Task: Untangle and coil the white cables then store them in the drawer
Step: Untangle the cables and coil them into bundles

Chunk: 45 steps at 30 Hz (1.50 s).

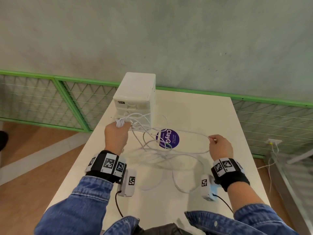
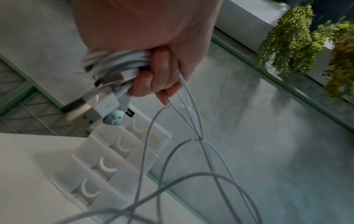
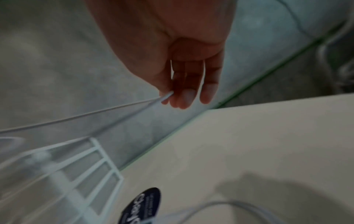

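My left hand (image 1: 116, 133) grips a bundle of coiled white cable (image 1: 120, 122) just in front of the white drawer unit (image 1: 137, 99). The left wrist view shows that bundle (image 2: 116, 63) with USB plugs (image 2: 84, 112) sticking out, my fingers (image 2: 151, 81) curled round it. Loose white cable loops (image 1: 169, 155) trail from it over the table. My right hand (image 1: 218, 145) pinches one cable strand (image 1: 194, 133) near its end, held above the table; in the right wrist view the strand (image 3: 95, 113) runs left from my fingertips (image 3: 184, 97).
The white table (image 1: 211, 116) carries a round purple sticker (image 1: 167, 139) under the cables. A green mesh fence (image 1: 50, 99) and grey wall stand behind. The drawer unit's closed drawers (image 2: 107, 165) face me. Other cables hang off the table at the right (image 1: 272, 153).
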Each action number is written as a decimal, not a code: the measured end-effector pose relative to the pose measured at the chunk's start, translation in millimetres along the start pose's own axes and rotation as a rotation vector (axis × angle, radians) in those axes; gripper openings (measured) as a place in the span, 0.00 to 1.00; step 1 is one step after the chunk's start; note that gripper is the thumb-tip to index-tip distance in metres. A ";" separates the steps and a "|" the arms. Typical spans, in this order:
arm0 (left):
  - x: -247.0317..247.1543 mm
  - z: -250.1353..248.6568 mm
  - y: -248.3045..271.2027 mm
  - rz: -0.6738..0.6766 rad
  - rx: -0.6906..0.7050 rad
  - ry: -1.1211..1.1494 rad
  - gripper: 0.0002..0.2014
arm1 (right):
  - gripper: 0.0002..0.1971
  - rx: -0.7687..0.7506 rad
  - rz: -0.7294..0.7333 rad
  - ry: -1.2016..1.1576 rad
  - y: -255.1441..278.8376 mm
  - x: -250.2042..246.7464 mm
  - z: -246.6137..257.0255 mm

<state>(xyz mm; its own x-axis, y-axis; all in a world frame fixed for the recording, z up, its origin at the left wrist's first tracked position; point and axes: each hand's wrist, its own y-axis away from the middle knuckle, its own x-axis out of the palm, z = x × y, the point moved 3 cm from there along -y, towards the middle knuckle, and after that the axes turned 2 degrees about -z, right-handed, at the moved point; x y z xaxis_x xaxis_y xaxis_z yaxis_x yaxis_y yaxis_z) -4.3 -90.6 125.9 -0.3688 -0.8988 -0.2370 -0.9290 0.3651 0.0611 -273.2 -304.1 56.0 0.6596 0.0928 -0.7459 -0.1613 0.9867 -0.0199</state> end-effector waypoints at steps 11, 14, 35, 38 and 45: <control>20.5 -8.6 13.4 0.094 0.095 -0.109 0.15 | 0.26 -0.095 0.143 0.064 14.1 17.0 11.0; 25.1 -12.1 18.0 0.132 0.104 -0.101 0.14 | 0.23 -0.541 -0.020 -0.178 33.2 7.2 64.6; -1.0 -19.9 8.6 0.011 0.209 -0.079 0.15 | 0.10 -0.101 0.097 -0.053 17.5 1.2 12.6; -0.1 -23.5 10.0 0.019 0.234 -0.090 0.18 | 0.10 0.022 0.089 -0.068 9.8 0.3 -15.2; -5.1 -25.3 4.7 -0.050 0.148 -0.045 0.12 | 0.13 0.219 0.143 0.026 0.9 -6.7 -60.6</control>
<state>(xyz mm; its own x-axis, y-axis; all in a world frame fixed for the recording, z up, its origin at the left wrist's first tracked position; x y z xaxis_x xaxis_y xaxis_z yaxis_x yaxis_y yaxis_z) -7.6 -90.4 152.0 -0.3171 -0.9061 -0.2798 -0.9302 0.3547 -0.0945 -322.2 -311.9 20.6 0.6222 0.2331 -0.7473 -0.0873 0.9693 0.2297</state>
